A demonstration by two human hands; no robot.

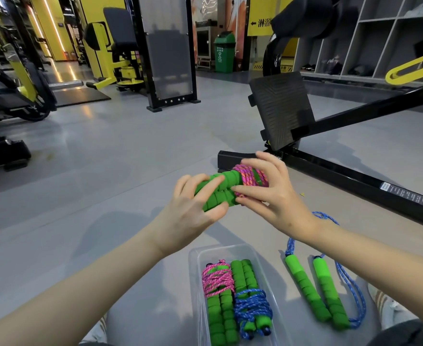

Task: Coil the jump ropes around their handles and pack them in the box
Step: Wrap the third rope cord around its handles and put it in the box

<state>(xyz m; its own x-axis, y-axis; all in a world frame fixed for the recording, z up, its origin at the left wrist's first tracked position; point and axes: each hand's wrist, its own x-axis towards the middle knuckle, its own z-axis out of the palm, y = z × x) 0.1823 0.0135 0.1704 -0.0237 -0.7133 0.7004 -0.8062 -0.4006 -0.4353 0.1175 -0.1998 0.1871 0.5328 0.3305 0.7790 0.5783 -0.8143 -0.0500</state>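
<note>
My left hand [193, 208] grips the two green foam handles [224, 189] of a jump rope, held together above the floor. Its pink rope [250, 177] is wound in a coil around the far end of the handles, and my right hand [271, 193] pinches that coil with thumb and fingers. Below, a clear plastic box [195, 283] holds two coiled ropes: one with pink cord [216, 278] on the left, one with blue cord [252, 305] on the right. To the right of the box an uncoiled blue rope [352, 288] lies on the floor with its green handles [317, 290] side by side.
The black frame of a gym machine [355, 181] with a footplate [282, 108] runs across the floor just beyond my hands. More yellow and black machines [110, 53] stand at the back left. Grey shelves [370, 33] line the right wall. My shoes frame the box.
</note>
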